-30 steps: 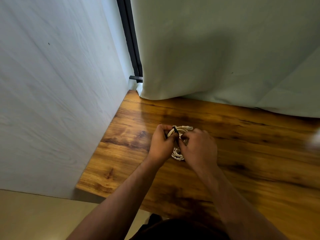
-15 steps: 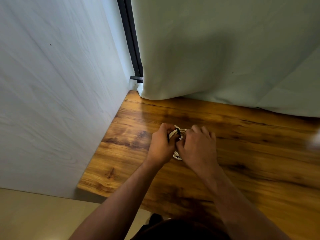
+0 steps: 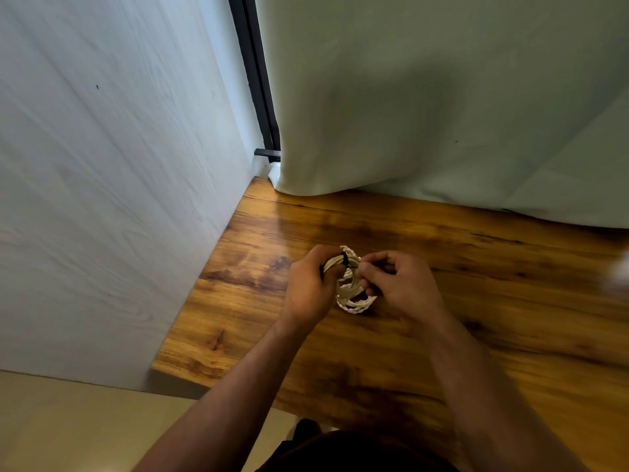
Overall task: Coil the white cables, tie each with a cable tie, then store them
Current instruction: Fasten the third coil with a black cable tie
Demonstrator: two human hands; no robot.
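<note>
While both hands meet over the wooden table (image 3: 493, 335) near its left edge, the left hand (image 3: 308, 287) grips one side of a coiled white cable (image 3: 354, 304), fingers curled round its loops. The right hand (image 3: 400, 284) pinches the tail of a black cable tie (image 3: 345, 259) wrapped round the coil's top. A pale curtain (image 3: 425, 114) hangs over the table's far edge.
</note>
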